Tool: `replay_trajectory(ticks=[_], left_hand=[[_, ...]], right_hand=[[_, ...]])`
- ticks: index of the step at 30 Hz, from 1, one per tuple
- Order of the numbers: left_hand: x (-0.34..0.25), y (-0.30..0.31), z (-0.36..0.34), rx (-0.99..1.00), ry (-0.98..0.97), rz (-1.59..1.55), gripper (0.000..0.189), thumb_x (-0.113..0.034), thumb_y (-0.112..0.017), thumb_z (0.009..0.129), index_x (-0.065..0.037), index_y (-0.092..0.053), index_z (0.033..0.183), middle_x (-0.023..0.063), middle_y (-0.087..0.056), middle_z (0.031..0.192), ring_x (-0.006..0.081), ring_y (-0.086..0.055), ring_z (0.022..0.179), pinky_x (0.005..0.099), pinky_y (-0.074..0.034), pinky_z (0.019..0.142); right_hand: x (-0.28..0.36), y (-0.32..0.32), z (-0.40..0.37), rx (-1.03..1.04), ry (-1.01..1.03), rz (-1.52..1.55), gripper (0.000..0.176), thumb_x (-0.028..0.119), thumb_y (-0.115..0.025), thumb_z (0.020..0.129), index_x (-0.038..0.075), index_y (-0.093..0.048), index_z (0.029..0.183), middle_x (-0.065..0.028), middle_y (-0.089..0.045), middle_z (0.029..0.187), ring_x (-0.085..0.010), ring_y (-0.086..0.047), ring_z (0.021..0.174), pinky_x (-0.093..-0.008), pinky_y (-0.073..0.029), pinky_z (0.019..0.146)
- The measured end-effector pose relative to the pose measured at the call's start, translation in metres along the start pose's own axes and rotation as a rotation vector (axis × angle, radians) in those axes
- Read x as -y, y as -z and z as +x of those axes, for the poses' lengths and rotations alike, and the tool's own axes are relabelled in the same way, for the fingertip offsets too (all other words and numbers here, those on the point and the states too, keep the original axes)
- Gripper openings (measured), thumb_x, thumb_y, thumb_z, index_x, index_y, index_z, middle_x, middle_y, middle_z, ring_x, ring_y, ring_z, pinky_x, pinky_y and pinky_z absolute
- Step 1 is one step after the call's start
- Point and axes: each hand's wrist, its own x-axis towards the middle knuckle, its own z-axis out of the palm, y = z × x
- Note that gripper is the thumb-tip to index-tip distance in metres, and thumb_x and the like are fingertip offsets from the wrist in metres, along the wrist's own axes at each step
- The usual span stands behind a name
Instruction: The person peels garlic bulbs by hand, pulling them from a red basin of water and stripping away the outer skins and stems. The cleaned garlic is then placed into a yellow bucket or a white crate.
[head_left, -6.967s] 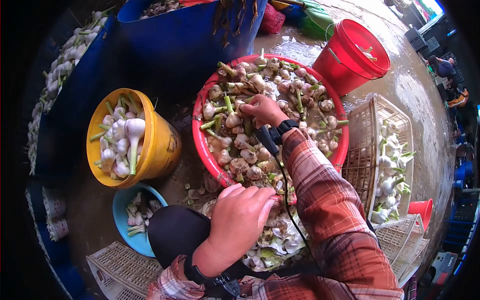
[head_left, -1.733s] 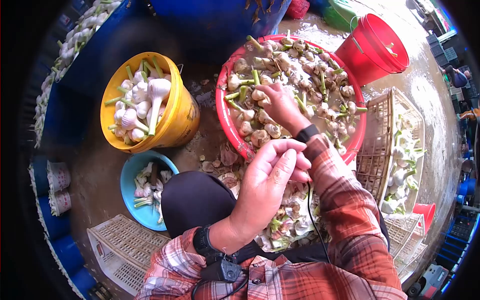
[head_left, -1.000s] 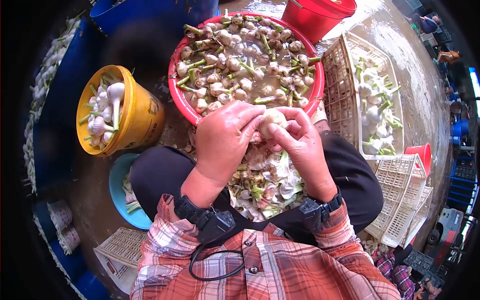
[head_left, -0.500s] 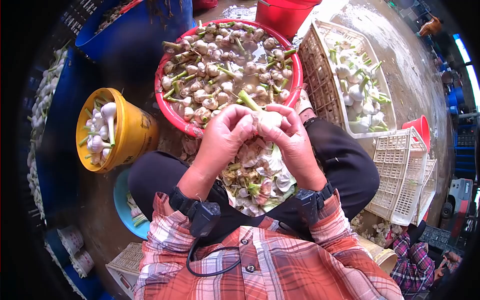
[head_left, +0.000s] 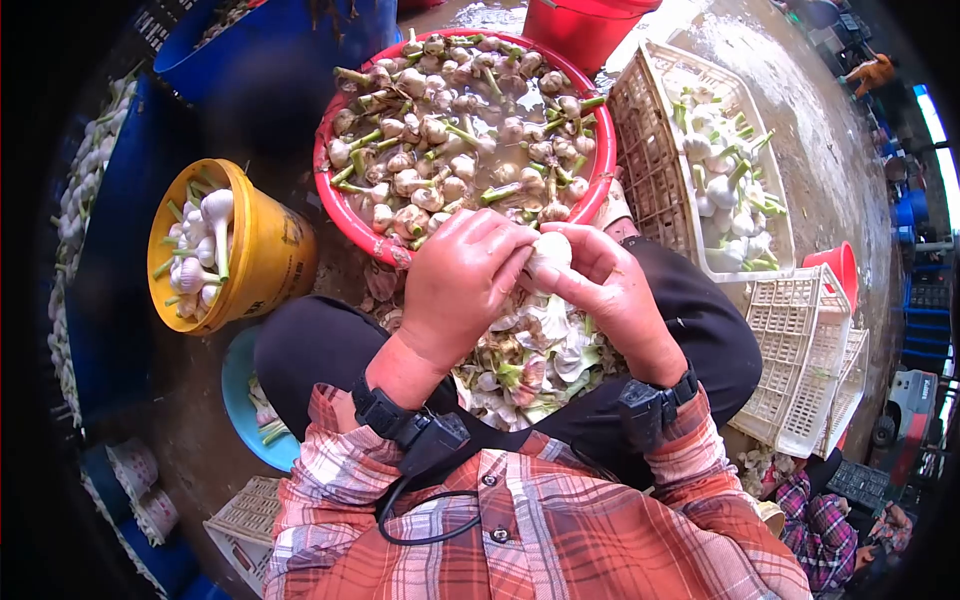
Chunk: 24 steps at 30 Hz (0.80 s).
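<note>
A pale garlic bulb (head_left: 550, 252) is held between my two hands, just beyond a heap of garlic skins (head_left: 545, 335) lying between my legs. My right hand (head_left: 615, 290) pinches the bulb with thumb and fingers from the right. From the left, my left hand (head_left: 468, 278) is closed against the bulb, back of the hand up; its fingertips and the bulb's stem are mostly hidden. Right behind the hands stands a red basin (head_left: 328, 190) of murky water filled with dirty, unpeeled garlic bulbs with green stems.
At left stand a yellow bucket (head_left: 275, 265) of cleaner garlic and a light-blue basin (head_left: 240, 405). To the right are a plastic crate (head_left: 640, 150) with white garlic and stacked white crates (head_left: 785, 350). A red bucket (head_left: 580, 30) is behind; another person (head_left: 820, 525) sits at lower right.
My left hand has rolled over, its back now upward, and covers the stem that stuck up before. The bulb and my right hand have shifted slightly right.
</note>
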Motion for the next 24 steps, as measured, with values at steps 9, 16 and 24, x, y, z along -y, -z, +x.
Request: replay_trajectory(ticks=[9,16,24], left_hand=[[0.001,-0.003,-0.005,0.034,0.003,-0.003,0.012,-0.009,-0.07,0.086,-0.002,-0.07,0.096,0.0109,-0.068,0.088,0.0286,-0.066,0.083,0.037,-0.052,0.074],[0.015,-0.008,-0.008,0.11,0.363,-0.495,0.017,-0.015,-0.067,0.092,0.0,-0.064,0.099,0.0042,-0.064,0.086,0.0143,-0.063,0.08,0.0299,-0.051,0.071],[0.013,-0.014,-0.009,0.06,0.515,-0.803,0.014,-0.013,-0.063,0.095,0.0,-0.062,0.098,0.0052,-0.063,0.094,0.0096,-0.06,0.081,0.0274,-0.051,0.073]], right_hand=[[-0.006,0.002,-0.003,0.047,-0.078,0.036,0.052,0.017,-0.078,0.09,0.0,-0.057,0.134,-0.0036,-0.066,0.115,-0.0093,-0.063,0.103,-0.027,-0.053,0.089],[0.016,0.004,-0.002,0.172,0.351,-0.618,0.063,0.006,-0.072,0.08,0.005,-0.054,0.141,-0.0111,-0.061,0.122,-0.0182,-0.06,0.112,-0.032,-0.05,0.094],[0.003,-0.008,0.003,-0.055,-0.002,-0.226,0.061,0.019,-0.081,0.087,-0.001,-0.053,0.137,-0.0124,-0.06,0.122,-0.0182,-0.059,0.117,-0.033,-0.05,0.097]])
